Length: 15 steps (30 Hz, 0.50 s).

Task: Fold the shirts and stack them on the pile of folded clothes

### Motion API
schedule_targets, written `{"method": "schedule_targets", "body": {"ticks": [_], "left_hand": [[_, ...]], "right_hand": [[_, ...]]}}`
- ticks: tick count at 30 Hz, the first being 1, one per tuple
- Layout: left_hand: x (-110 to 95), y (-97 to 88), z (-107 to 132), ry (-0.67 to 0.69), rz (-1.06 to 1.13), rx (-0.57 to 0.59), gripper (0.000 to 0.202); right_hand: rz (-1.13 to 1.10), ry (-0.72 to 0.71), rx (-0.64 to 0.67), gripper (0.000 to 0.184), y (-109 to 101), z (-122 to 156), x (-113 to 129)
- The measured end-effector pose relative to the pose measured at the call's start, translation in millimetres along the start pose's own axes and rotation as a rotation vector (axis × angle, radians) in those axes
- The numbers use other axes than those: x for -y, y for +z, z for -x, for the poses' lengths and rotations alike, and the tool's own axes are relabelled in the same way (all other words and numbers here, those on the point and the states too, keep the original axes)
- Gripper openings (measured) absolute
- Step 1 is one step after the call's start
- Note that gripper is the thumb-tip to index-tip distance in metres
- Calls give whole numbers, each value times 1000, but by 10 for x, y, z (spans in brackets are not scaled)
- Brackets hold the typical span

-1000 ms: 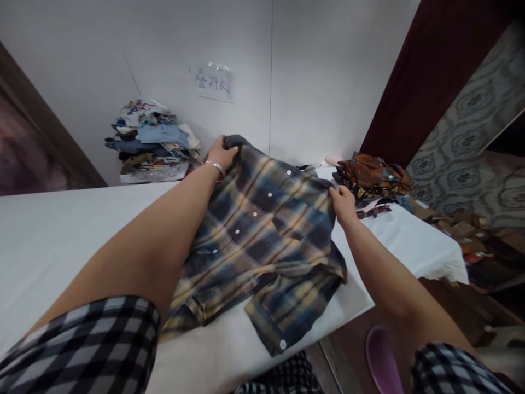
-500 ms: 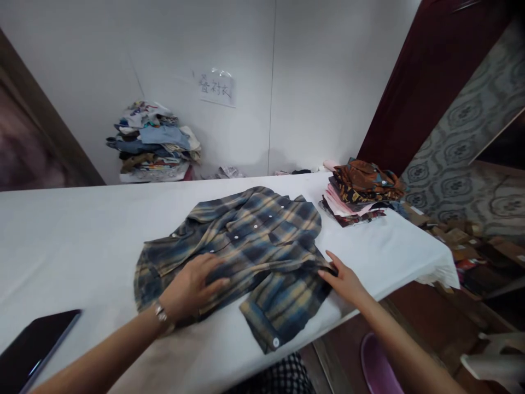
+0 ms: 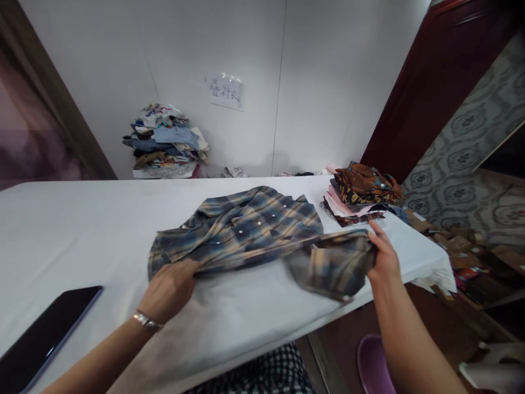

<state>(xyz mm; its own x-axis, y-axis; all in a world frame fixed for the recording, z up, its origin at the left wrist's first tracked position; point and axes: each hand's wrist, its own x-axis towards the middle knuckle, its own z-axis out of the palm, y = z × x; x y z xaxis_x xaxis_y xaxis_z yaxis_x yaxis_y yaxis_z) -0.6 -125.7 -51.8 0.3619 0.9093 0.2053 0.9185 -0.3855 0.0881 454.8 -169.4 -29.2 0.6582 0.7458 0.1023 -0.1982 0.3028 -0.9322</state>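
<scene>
A blue and tan plaid shirt [image 3: 254,224] with white buttons lies spread across the white-covered table [image 3: 246,323]. My left hand [image 3: 170,287] is closed on the near left edge of the shirt, low against the cloth. At the right, my right hand [image 3: 383,254] grips the shirt where the near sleeve joins and holds it up off the table. That sleeve hangs from the raised edge, slightly smeared by motion. Between both hands the near edge is pulled fairly straight.
A dark phone [image 3: 49,328] lies at the left front. Folded clothes [image 3: 363,191] are stacked at the back right, and another clothes pile [image 3: 168,142] stands by the wall. A paper sign [image 3: 226,92] hangs there. On the floor is a purple basin [image 3: 371,364].
My right hand has lifted the shirt's near right part with its sleeve up and to the right. My left hand has slid left and closed on the near edge.
</scene>
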Motion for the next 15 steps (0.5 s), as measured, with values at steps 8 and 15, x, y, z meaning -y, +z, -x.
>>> {"method": "schedule_targets", "body": {"ticks": [8, 15], "left_hand": [[268, -142, 484, -72, 58, -115, 23], [373, -32, 440, -229, 13, 25, 35]], "right_hand": [[161, 51, 142, 36, -270, 111, 262], [292, -164, 290, 38, 672, -428, 259]]}}
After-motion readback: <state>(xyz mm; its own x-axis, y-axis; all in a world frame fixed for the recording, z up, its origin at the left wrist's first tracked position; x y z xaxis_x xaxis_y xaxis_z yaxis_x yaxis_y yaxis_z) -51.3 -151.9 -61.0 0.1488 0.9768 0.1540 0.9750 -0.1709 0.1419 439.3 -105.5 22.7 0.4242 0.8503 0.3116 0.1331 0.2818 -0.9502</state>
